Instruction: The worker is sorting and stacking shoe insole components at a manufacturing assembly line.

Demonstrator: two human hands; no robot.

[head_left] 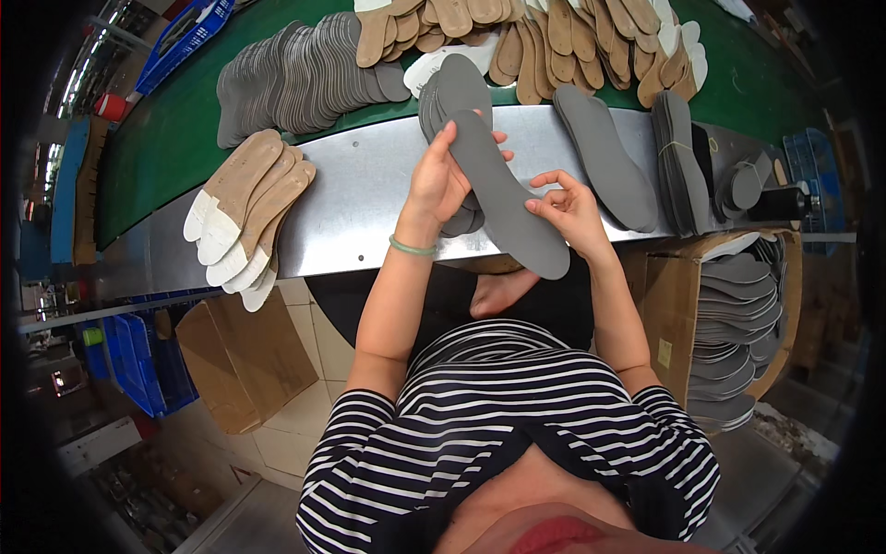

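Observation:
A single grey insole is held up at a slant above the metal table edge. My left hand wraps round its upper end, thumb on the face and fingers behind. At its right edge, my right hand grips the insole between thumb and fingers, some fingers bent and raised. Behind my left hand stands a stack of grey insoles, partly covered by the held one. To the right lie another stack of grey insoles and a bundle of grey insoles tied with a band.
Brown-and-white insoles overhang the table's left front edge. Across the green surface lie a long row of grey insoles and heaped brown insoles. A cardboard box of grey insoles stands at right; a dark cylindrical object lies above it.

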